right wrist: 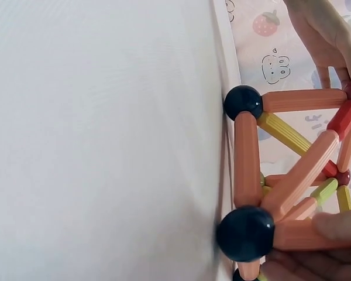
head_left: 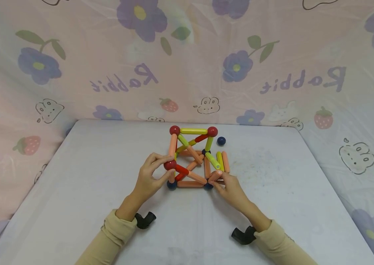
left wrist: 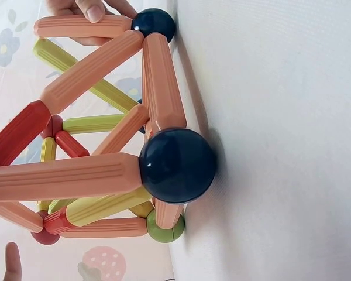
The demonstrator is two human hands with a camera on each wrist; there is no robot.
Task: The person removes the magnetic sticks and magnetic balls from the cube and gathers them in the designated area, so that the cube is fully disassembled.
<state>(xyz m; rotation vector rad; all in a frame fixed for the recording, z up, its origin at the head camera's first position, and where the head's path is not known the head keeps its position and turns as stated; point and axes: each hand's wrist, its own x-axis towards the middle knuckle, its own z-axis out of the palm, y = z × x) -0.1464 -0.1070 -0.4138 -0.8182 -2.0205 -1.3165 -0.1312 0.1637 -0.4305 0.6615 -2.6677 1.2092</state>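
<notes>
The right hand, the nearer one, pinches a salmon-coloured ridged stick, its long axis nearly upright, lower end meeting the glossy dark blue ball at the near right corner of the stick-and-ball frame. Left of it, the left hand pinches a glossy red ball. The frame stands toward the far edge of the white-covered table.

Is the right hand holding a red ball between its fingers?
No, the right hand pinches an orange stick, whose other end meets a dark blue ball.
</notes>
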